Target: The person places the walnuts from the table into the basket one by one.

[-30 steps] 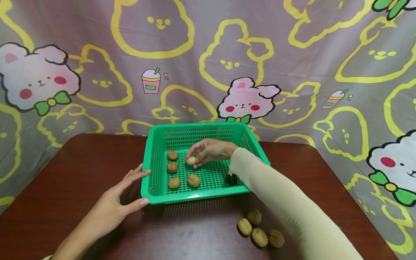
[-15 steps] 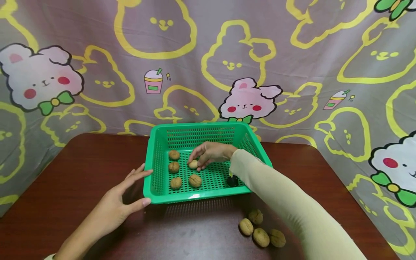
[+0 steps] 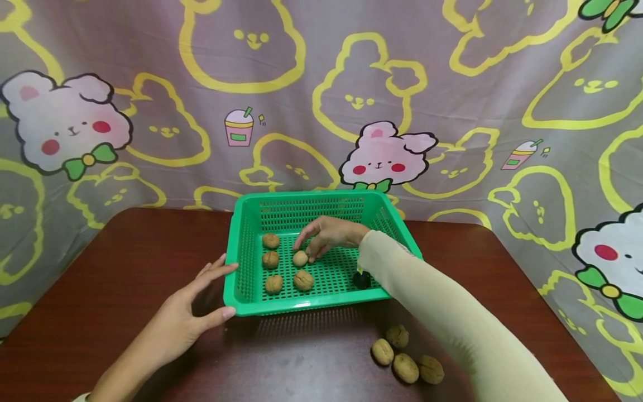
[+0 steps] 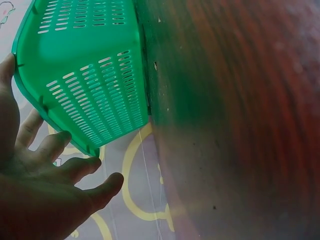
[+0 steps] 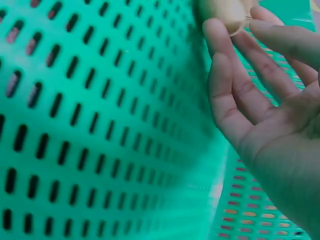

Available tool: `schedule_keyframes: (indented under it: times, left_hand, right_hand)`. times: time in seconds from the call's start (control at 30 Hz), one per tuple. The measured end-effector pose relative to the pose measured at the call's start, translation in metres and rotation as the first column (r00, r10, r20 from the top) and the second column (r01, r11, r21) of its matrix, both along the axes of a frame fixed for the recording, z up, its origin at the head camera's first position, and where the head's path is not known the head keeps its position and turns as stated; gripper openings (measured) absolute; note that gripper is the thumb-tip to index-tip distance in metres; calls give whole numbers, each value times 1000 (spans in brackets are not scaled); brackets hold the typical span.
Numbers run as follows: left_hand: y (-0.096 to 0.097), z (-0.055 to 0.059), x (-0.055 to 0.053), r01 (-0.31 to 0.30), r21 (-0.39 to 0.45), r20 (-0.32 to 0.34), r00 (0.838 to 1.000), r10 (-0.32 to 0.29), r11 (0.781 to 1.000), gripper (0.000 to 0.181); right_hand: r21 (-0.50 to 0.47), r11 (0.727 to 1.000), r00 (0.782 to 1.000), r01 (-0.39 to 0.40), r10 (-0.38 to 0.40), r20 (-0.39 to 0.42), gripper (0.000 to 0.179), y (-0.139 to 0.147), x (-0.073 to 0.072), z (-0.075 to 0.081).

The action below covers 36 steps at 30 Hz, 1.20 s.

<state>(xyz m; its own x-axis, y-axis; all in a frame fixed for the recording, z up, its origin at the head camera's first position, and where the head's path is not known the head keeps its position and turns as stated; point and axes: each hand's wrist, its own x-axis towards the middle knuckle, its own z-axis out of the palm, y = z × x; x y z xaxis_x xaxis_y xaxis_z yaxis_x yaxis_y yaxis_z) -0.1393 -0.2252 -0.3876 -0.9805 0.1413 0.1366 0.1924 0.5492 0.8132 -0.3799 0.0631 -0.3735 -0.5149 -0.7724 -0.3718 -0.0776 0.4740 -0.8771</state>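
Note:
A green plastic basket [image 3: 311, 305] with slotted walls stands on the table. My left hand [image 3: 173, 315] touches its left side, thumb at the near corner and fingers spread along the rim; the left wrist view shows the fingers fairly straight against the basket wall [image 4: 95, 95]. Inside the basket, my right hand [image 3: 331, 234] is over a pale walnut [image 3: 300, 258] on the slotted floor, thumb and fingertips loosely parted right beside it. The right wrist view shows this walnut [image 5: 225, 15] at the fingertips. More walnuts, one of them a nearby walnut [image 3: 303, 281], lie in the left half.
Several walnuts [image 3: 406, 368] lie in a group on the brown table [image 3: 281, 363], in front of the basket and beside the right sleeve [image 3: 432, 301]. A small black object [image 3: 360, 280] shows below the right cuff. A patterned curtain [image 3: 281, 84] hangs behind the table.
My right hand has brought the pale walnut down and nearer, in line with the other walnuts, and its fingers have loosened around it. The left hand stays at the rim.

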Motion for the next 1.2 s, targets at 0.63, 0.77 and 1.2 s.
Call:
schedule_keyframes:
  times: [0.63, 0.77, 1.2]
  left_hand:
    - [-1, -1, -1, 0, -2, 8, 1000, 0, 1000, 70]
    - [-2, -2, -1, -1, 6, 1, 1000, 1, 1000, 69]
    - [-1, -1, -2, -3, -2, 1, 1000, 3, 1000, 70]
  right_hand:
    - [-101, 989, 962, 109, -130, -238, 25, 77, 45, 87]
    - [-95, 991, 956, 96, -119, -267, 26, 95, 63, 99]
    - [-221, 972, 945, 84, -148, -291, 26, 169, 133, 83]
